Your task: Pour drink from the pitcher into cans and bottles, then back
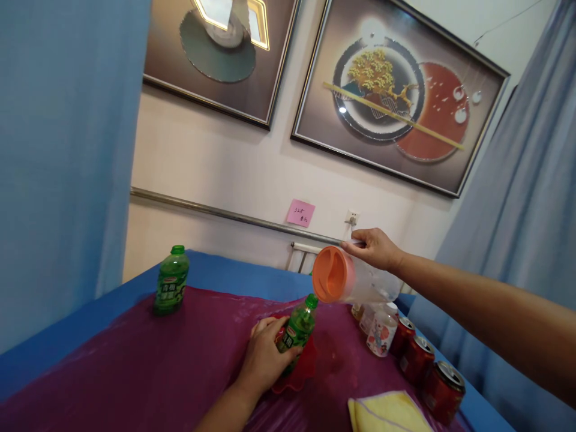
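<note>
Green bottle point(300, 323) clasped in left hand point(263, 354), thumb and fingers round its sides; red scalloped dish point(305, 375) beneath that grip. Right hand point(377, 249), higher and to right, clenched on clear pitcher point(374, 283), tipped sideways, orange lid point(330, 276) near bottle's mouth. Yellow cloth point(387, 414) and red cans point(416, 360) right of left grip; second green bottle point(171, 282) well left.

Blue tbl point(225, 277) w/ purple sheet point(121, 372)
</note>
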A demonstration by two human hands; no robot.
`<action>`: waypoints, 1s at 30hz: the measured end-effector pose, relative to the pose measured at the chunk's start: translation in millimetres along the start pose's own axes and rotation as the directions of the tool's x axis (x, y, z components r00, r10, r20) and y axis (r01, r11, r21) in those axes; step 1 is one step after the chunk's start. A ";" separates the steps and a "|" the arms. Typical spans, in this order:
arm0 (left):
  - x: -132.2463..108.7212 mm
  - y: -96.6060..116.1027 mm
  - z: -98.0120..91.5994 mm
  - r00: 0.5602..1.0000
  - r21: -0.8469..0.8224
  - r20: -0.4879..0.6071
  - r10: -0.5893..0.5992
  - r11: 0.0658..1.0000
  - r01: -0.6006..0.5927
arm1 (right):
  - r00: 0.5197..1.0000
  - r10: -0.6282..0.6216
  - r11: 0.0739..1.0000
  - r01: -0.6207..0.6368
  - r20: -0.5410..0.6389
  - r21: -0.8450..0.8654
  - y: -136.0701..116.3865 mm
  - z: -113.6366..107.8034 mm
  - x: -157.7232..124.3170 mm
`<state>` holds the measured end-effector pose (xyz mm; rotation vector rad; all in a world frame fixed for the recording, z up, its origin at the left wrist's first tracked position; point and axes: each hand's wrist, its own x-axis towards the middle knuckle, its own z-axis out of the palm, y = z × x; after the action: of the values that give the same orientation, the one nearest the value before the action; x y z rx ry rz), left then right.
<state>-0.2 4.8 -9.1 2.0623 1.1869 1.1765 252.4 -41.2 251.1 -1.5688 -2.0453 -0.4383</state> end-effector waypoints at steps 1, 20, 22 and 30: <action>0.0 -0.4 0.3 1.000 0.002 0.000 0.001 1.000 -0.001 | 1.000 -0.002 1.000 0.002 0.001 -0.003 0.1 -0.1 0.1; 0.0 -1.4 1.2 1.000 -0.008 -0.005 0.001 1.000 -0.001 | 1.000 0.000 1.000 0.000 0.003 0.000 0.1 -0.4 -0.1; -0.1 -0.9 0.9 1.000 -0.012 -0.007 0.001 1.000 -0.002 | 1.000 -0.001 1.000 0.001 0.001 -0.006 -0.5 -0.4 0.0; 0.6 -1.3 1.1 1.000 -0.001 -0.016 0.009 1.000 -0.009 | 1.000 -0.009 1.000 0.009 0.003 -0.016 -1.2 -0.7 -0.5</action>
<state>0.3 6.0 -10.3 2.0634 1.1856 1.1989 251.5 -42.3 251.4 -1.5705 -2.0568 -0.4569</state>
